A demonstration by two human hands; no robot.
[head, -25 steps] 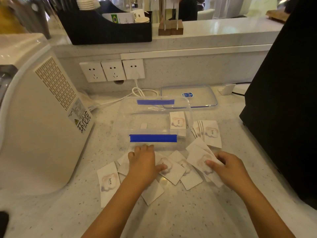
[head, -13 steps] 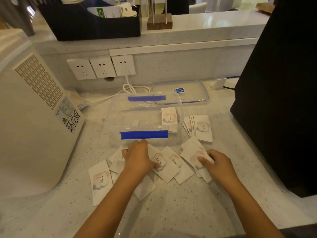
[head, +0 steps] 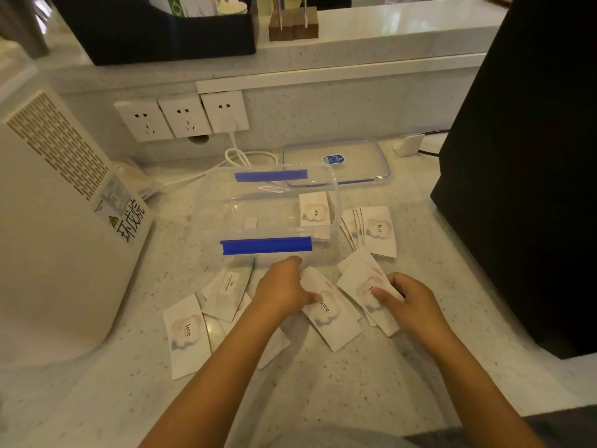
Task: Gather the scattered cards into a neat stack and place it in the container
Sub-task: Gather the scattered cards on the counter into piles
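**Two hands gathering cards in front of a clear container**

A clear plastic container point(head: 206, 218) with blue clips sits open on a speckled counter point(head: 355, 389). Just in front of it, the left hand point(head: 281, 287) pinches a "love" card point(head: 329, 313) between thumb and fingers. Beside it, the right hand point(head: 410, 302) grips a small bundle of cards point(head: 361, 282). More cards point(head: 187, 334) lie scattered left of the hands. A fanned group point(head: 378, 231) rests right of the container, and one card point(head: 315, 210) lies inside it. The lid point(head: 355, 156) lies behind the container.

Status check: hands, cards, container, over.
Left hand and right hand each pressing cards on counter. Most still scattered; few inside open container. Nothing blocking.
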